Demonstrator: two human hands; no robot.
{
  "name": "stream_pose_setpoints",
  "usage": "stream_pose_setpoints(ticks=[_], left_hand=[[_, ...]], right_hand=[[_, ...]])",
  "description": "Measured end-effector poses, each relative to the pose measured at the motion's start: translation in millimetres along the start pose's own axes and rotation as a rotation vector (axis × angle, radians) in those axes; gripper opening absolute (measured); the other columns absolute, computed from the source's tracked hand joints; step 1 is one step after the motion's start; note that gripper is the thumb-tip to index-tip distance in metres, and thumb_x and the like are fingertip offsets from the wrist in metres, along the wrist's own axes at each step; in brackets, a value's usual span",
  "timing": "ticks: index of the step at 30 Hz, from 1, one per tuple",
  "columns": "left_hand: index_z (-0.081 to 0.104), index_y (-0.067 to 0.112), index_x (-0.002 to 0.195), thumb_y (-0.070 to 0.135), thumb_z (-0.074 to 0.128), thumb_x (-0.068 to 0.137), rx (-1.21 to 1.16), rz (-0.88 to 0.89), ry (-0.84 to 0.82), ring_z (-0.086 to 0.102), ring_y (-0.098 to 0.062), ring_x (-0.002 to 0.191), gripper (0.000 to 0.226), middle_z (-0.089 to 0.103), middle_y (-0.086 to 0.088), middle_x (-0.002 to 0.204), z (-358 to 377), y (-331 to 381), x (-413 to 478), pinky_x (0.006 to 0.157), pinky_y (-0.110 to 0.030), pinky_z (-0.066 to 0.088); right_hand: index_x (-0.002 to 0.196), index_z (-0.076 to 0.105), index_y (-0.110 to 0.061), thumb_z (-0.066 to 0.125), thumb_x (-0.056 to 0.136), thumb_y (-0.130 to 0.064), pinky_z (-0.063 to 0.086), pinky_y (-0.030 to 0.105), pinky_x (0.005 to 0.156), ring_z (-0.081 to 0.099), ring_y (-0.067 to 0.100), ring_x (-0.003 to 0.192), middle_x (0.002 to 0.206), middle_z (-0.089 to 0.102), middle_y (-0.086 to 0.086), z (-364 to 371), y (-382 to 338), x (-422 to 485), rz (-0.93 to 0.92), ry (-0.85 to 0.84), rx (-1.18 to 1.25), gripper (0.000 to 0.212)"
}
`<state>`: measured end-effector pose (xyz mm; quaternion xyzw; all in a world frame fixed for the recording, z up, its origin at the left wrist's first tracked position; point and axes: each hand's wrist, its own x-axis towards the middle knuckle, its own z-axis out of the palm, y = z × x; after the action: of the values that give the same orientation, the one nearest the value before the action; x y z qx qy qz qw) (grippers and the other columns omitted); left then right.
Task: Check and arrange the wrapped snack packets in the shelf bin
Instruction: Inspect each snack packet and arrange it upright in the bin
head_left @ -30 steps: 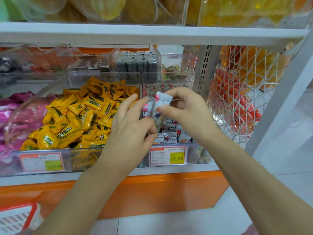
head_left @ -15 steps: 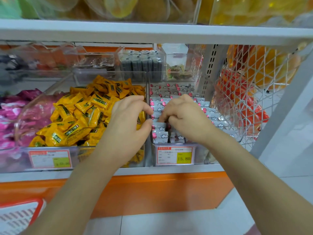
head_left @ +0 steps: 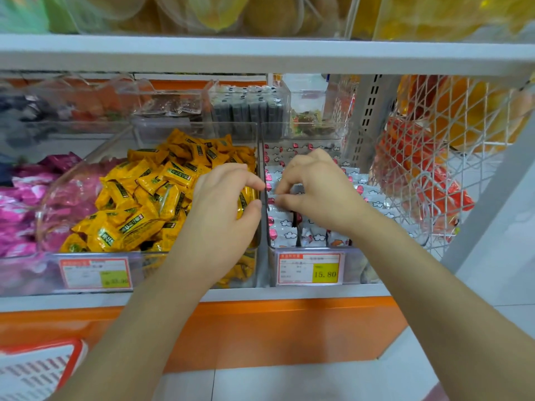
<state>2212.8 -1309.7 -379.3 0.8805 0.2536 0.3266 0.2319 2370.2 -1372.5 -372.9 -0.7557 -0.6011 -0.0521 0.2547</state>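
Hand, right: right hand (head_left: 314,192) is inside the clear plastic shelf bin (head_left: 357,266), fingers curled, thumb and forefinger closed in a narrow pinch on the top edge of one white cloud-printed snack packet (head_left: 293,189).
Hand, left: left hand (head_left: 223,211) hovers over the divider between the two bins, fingers loosely curled, thumb held apart from the fingertips, nothing seen between them.
Packet position: pinched packet stands upright in the left part of the bin, in line with the rows.
Bin contents: rows of white wrapped packets with red ends (head_left: 282,231) stand on edge, packed close, from front wall to back.
Bin label: red-bordered price tag with a yellow patch (head_left: 311,269) reads 15.80 on the front wall.
Neighbouring bin: loose heap of yellow wrapped packets with green print (head_left: 150,198) lies just left of the divider.
Far left: pink foil packets (head_left: 26,204).
Right side: white wire basket (head_left: 451,134) holds orange bags.
Overhead: white shelf board (head_left: 260,53).
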Motion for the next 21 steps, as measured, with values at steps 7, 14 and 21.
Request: stream_pose_setpoints(ticks=[7,14,21], left_hand=[[0.054,0.033,0.102,0.015,0.053,0.089,-0.014,-0.026,0.019,0.033,-0.011,0.128,0.022,0.041,0.015,0.123,1,3,1,0.106,-0.039,0.032],[0.056,0.025,0.114,0.014,0.053,0.090,-0.031,-0.030,0.027,0.038,-0.013,0.124,0.026,0.040,0.018,0.116,2,4,2,0.104,-0.042,0.036],[0.050,0.023,0.129,0.020,0.048,0.093,-0.041,-0.025,0.024,0.035,-0.013,0.129,0.037,0.042,0.010,0.129,5,3,2,0.107,-0.042,0.033]], right_hand=[[0.072,0.064,-0.021,0.069,0.082,-0.023,0.032,0.026,0.079,0.040,0.014,0.092,0.077,0.049,-0.016,-3,-2,-15,0.019,0.105,0.142,0.011],[0.076,0.066,-0.015,0.066,0.084,-0.015,0.038,0.012,0.069,0.050,0.001,0.074,0.078,0.057,-0.008,-13,-9,-17,0.032,0.361,0.291,0.008],[0.073,0.061,-0.022,0.062,0.086,-0.011,0.054,0.032,0.069,0.059,0.015,0.068,0.072,0.061,-0.006,-30,0,-27,0.273,0.669,0.625,0.017]])
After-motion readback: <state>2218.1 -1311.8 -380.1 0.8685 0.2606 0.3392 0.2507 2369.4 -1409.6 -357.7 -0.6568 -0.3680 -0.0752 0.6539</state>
